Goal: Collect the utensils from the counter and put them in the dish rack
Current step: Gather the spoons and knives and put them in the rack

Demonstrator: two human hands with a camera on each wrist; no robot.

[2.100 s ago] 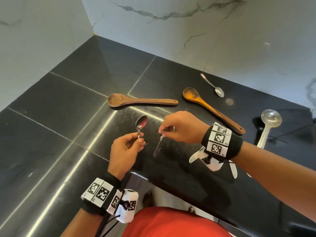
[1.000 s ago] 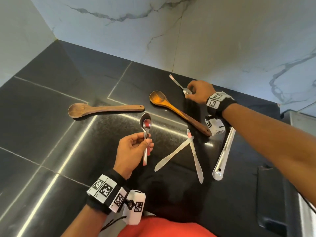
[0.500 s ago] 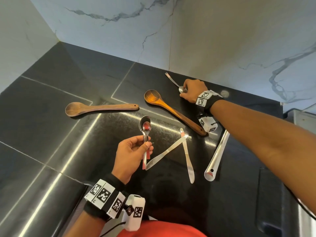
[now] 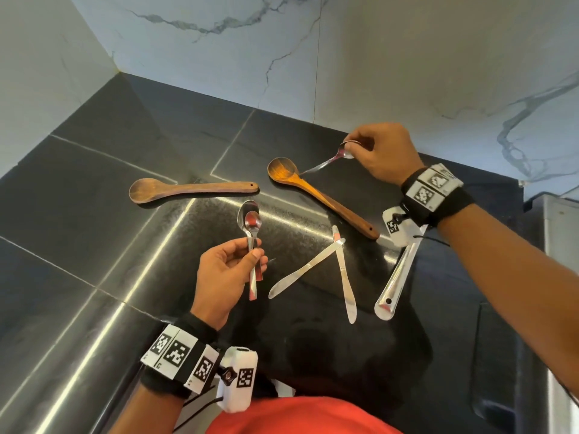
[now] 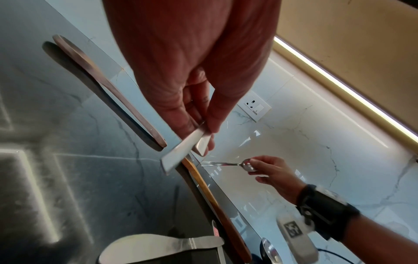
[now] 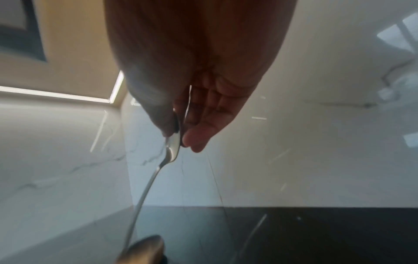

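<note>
My left hand (image 4: 232,270) holds two steel spoons (image 4: 249,220) upright by their handles above the black counter (image 4: 94,245); their handle ends (image 5: 181,153) stick out below my fingers. My right hand (image 4: 376,151) pinches a small teaspoon (image 4: 329,162) by its bowl near the back wall, lifted off the counter, its handle hanging toward a light wooden spoon (image 4: 313,195). The pinch on the teaspoon bowl (image 6: 173,148) shows in the right wrist view. A dark wooden spoon (image 4: 191,189), two crossed table knives (image 4: 329,264) and a steel ladle handle (image 4: 394,277) lie on the counter.
Marble walls (image 4: 407,73) close the counter at the back and left. A steel edge (image 4: 560,233) shows at the far right. A wall socket (image 5: 254,107) sits on the back wall. The person's red shirt (image 4: 297,415) is at the counter's front edge.
My right hand has picked the teaspoon up from the counter by the back wall and lifted it. My left hand still holds two spoons in about the same place.
</note>
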